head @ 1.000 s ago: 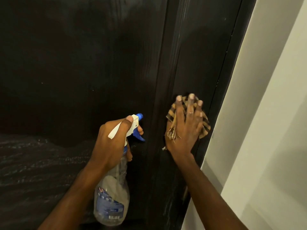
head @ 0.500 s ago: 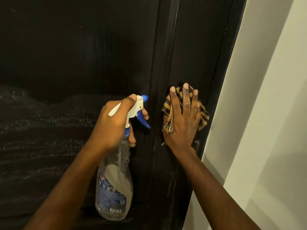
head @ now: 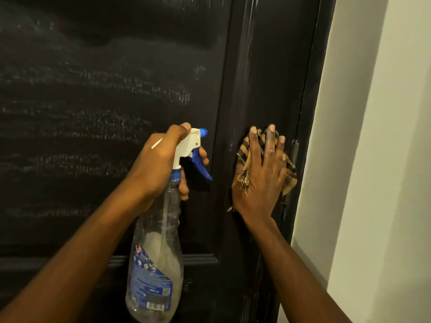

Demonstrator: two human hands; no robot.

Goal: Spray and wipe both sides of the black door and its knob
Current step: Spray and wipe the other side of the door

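Right hand (head: 261, 176) is flat, fingers straight, pressing a checked cloth (head: 290, 173) onto the right edge strip of the black door (head: 105, 89) – left hand (head: 161, 164) is wrapped round the spray bottle (head: 156, 264) neck, finger on the blue trigger (head: 201, 165), just beside it.

The black door (head: 93, 66) stands upright and fills the left and middle of the view, its right edge meeting a pale wall (head: 373, 159). Whitish streaks (head: 149, 89) run in bands across its wide left panel. On the narrow right strip a checked tan cloth (head: 290, 179) lies flat against the wood, pressed there by the right hand (head: 261, 180). Just right of the cloth sits a small metal fitting (head: 295, 152), perhaps a hinge.
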